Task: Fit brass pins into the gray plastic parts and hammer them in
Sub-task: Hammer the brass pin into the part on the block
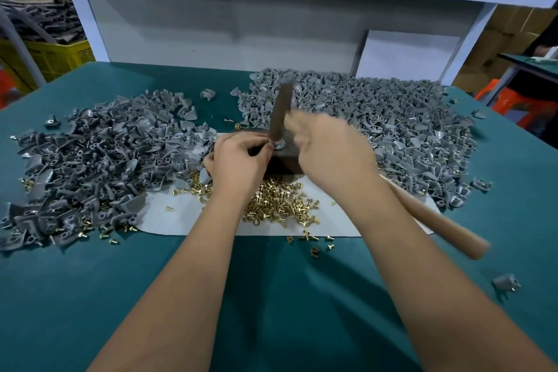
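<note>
Green matting covers the counter (90,296), with a white sheet (181,214) laid across its middle and a pale back panel (211,24) rising behind. Loose brass pins (280,201) lie heaped on the sheet just in front of a dark block (283,161). Gray plastic parts form two piles: a darker pile (90,160) to the left and a larger, lighter pile (377,124) to the right.

The left hand (238,160) pinches one gray part (277,145) on top of the block, fingers curled close around it. The right hand (329,148) grips the hammer (282,112); its head stands on or just above the held part, and its wooden handle (437,220) trails toward the near right. Motion blur hides whether contact is made.

Judged step: hammering, with a pin presumably seated in the part. The next move calls for a square strike, with the left fingertips (265,142) kept out from under the head.
</note>
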Tool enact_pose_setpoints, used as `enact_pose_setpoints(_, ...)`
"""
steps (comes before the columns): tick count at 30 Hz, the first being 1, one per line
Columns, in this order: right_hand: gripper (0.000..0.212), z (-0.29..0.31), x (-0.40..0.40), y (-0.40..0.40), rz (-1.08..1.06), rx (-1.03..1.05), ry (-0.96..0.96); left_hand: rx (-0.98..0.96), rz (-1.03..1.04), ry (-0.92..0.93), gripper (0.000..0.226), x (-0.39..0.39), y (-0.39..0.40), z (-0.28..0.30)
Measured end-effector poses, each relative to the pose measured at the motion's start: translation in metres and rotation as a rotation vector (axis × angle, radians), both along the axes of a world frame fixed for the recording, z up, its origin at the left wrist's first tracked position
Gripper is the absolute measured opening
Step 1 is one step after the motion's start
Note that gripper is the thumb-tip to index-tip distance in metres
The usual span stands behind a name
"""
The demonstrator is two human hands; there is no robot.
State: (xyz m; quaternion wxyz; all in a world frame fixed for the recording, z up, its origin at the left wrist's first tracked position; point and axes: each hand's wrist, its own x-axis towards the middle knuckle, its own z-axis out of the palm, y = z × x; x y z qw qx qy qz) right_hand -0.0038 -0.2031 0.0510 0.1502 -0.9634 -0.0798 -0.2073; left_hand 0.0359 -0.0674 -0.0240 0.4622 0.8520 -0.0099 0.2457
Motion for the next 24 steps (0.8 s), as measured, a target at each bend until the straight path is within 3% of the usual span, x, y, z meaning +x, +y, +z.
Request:
enact_pose_setpoints(2,0.038,-0.001,0.002,0.000,0.000,-0.049,0.080,-0.002,-0.020,-0.002,0.017,0.000,0.001,0.001)
enact_pose_setpoints(6,0.042,-0.001,0.001,0.000,-0.030,0.036,-0.038,0.032,0.038,0.016,0.017,-0.003,-0.001,0.002)
enact_pose_setpoints(10,0.039,-0.002,0.004,-0.002,-0.016,-0.051,0.099,-0.016,-0.059,-0.004,0.016,0.000,0.002,0.003)
enact_pose_setpoints(15,0.014,-0.003,0.024,-0.021,-0.087,0.226,0.047,-0.002,0.029,0.077,0.011,-0.004,-0.002,0.003)
enact_pose_setpoints(20,0.016,-0.028,0.034,-0.045,-0.340,0.360,0.157,-0.120,-0.056,0.130,0.009,-0.004,0.000,0.006)
enact_pose_setpoints(24,0.019,-0.052,0.037,-0.047,-0.379,0.311,0.221,-0.163,-0.070,0.139,0.012,-0.002,0.000,0.007)
